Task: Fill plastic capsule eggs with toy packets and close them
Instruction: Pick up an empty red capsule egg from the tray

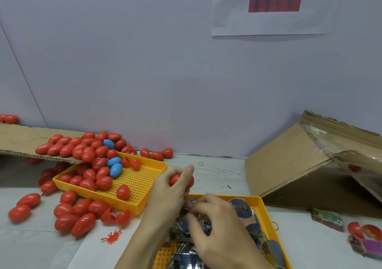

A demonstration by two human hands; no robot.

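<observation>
My left hand [168, 188] grips a red capsule egg [182, 181] above the table, just past the near tray. My right hand [217, 225] reaches down into the near yellow tray [268, 217], its fingers curled on the heap of toy packets [244, 213]; whether they pinch one is hidden. A second yellow tray [142, 182] to the left holds several red eggs [103, 183] and two blue eggs [115, 166]. More red eggs lie loose on the table [82, 213].
A cardboard flap [18, 142] at the far left carries a pile of red eggs and one blue egg. A tipped cardboard box [306, 161] stands at the right. A red toy spider [112, 236], packet bundles [327, 219] and eggs [361, 230] lie near the front.
</observation>
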